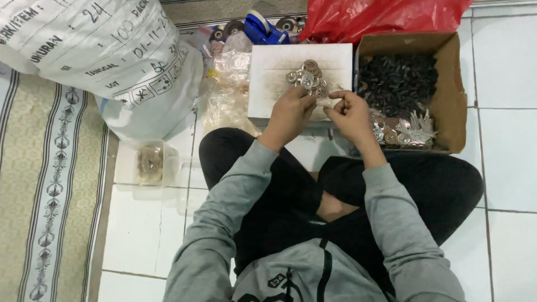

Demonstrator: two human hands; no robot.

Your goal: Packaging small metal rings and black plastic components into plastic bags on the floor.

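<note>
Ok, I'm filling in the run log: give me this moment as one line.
left hand at small metal discs on white box | right hand pinching a small piece | cardboard box of dark parts beside

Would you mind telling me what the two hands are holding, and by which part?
The left hand and right hand pinch something small between their fingertips over the white box of metal discs; what it is, and where it is gripped, cannot be told.

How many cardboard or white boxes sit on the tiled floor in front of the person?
2: a white rectangular box under both hands, and a brown cardboard box to its right. Others may be hidden behind the bags.
</note>
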